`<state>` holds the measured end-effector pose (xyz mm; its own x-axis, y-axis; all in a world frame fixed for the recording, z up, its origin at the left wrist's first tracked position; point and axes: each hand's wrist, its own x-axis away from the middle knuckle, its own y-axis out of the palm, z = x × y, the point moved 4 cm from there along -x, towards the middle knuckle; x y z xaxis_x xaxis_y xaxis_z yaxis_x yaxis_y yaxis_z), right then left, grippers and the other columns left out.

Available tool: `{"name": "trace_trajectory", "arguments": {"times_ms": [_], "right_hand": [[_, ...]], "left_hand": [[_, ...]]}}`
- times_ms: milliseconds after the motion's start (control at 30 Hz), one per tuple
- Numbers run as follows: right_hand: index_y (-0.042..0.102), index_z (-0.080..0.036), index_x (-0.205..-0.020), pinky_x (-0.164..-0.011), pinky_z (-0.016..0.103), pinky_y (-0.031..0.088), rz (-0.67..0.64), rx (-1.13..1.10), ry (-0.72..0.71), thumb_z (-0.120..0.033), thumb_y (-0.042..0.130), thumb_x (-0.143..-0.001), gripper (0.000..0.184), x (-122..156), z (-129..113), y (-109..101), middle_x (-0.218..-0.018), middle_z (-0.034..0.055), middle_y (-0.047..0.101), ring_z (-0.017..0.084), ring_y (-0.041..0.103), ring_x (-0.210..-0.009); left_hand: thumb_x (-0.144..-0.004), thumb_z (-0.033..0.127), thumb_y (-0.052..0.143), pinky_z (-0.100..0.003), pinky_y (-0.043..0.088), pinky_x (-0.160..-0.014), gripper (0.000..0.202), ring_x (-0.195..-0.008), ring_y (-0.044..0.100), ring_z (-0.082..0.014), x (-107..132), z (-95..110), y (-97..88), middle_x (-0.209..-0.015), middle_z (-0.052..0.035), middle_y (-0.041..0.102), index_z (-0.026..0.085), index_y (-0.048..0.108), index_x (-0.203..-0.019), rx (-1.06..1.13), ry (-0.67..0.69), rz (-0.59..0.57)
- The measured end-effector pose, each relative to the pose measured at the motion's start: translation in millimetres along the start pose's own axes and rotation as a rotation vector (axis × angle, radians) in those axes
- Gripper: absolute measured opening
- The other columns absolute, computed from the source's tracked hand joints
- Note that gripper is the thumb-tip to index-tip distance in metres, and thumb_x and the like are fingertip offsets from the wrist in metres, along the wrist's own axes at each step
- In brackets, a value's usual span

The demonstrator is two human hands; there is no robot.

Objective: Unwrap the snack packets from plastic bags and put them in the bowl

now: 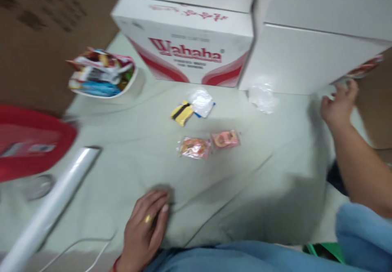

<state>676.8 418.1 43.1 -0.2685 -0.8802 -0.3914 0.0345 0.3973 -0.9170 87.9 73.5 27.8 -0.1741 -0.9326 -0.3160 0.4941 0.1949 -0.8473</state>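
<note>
My left hand lies flat on the pale cloth, fingers stretched out, holding nothing; a gold ring shows on one finger. My right hand reaches far right beside the white box, fingers curled and smeared by motion. Between them lie two wrapped snacks: an orange packet and a pink packet. Further back sit a yellow-and-black packet and a white wrapper. A crumpled clear plastic piece lies near the box corner.
A Wahaha carton stands at the back. A white bowl of snack packets sits at the left. A red object, a white roll and a thin white cable lie at the near left.
</note>
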Motion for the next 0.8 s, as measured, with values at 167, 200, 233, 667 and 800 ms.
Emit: {"name": "trace_trajectory", "arguments": {"times_ms": [167,200,233,667,800], "right_hand": [[0.076,-0.03,-0.116,-0.094,0.063,0.043,0.015,-0.387,-0.239,-0.045,0.046,-0.102,0.037,115,-15,-37,-0.139,0.0275,0.06,0.041,0.054,-0.139],[0.076,-0.032,-0.113,-0.094,0.065,0.043,-0.012,-0.403,-0.259,-0.047,0.044,-0.101,0.037,139,-16,-47,-0.136,0.0273,0.062,0.042,0.054,-0.14],[0.076,-0.035,-0.111,-0.092,0.065,0.043,-0.039,-0.409,-0.271,-0.048,0.044,-0.1,0.036,162,-15,-56,-0.135,0.0263,0.063,0.042,0.056,-0.138],[0.076,-0.024,-0.105,-0.086,0.041,0.06,-0.052,-0.241,-0.276,-0.043,0.049,-0.1,0.033,336,47,-97,-0.103,0.0086,0.079,0.028,0.076,-0.094],[0.077,-0.02,-0.105,-0.086,0.041,0.06,-0.032,-0.277,-0.322,-0.039,0.049,-0.102,0.033,332,26,-95,-0.102,0.0111,0.079,0.028,0.075,-0.093]], "left_hand": [[-0.099,0.022,0.057,-0.05,0.049,-0.103,0.015,-0.115,0.063,-0.029,-99,-62,-15.5,-0.114,-0.0129,0.069,0.019,0.065,-0.112,-0.228,-0.166,0.27],[-0.099,0.024,0.057,-0.053,0.047,-0.105,0.019,-0.119,0.061,-0.0314,-121,-82,-18.4,-0.117,-0.0157,0.068,0.016,0.065,-0.114,-0.253,-0.24,0.343],[-0.098,0.026,0.059,-0.057,0.044,-0.107,0.025,-0.123,0.058,-0.0344,-142,-102,-21.1,-0.124,-0.0188,0.065,0.014,0.064,-0.119,-0.274,-0.325,0.414],[-0.096,0.03,0.053,-0.043,0.045,-0.103,0.022,-0.115,0.059,-0.0314,-148,-145,5.4,-0.113,-0.0149,0.061,0.015,0.067,-0.103,-0.162,-0.466,0.18],[-0.098,0.038,0.052,-0.038,0.047,-0.094,0.024,-0.101,0.059,-0.026,-96,-89,22.0,-0.101,-0.0104,0.061,0.019,0.065,-0.092,0.001,-0.28,0.212]]}}
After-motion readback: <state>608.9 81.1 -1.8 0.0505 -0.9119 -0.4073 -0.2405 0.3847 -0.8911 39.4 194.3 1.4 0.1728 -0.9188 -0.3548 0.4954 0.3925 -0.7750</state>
